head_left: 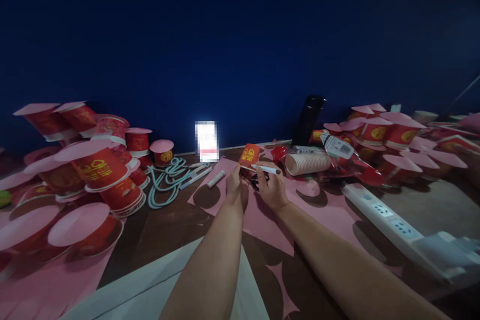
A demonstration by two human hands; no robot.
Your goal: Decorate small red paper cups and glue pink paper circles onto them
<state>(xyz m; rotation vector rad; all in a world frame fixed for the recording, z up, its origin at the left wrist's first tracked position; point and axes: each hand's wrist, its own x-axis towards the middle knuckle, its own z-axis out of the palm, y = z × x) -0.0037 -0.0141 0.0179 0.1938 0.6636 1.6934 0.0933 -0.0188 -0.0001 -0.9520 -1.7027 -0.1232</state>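
Note:
My left hand (234,182) is closed on a red paper cup (250,154) with yellow lettering, which it holds tilted near the middle of the table. From the right, my right hand (273,190) grips a slim white pen (266,168) whose tip end lies at the cup's lower edge. Under both hands lies pink paper (262,225) with round holes cut out. Dark scissor-like handles (255,183) show partly between the hands. A white tube (216,179), like a glue stick, rests just left of my left hand.
Red cups topped with pink paper discs (99,162) pile up at left, and more such cups (375,130) at right. A stack of paper cups (308,162) lies right of my hands. Also present are a teal cable (165,185), a lit screen (206,141) and a power strip (390,222).

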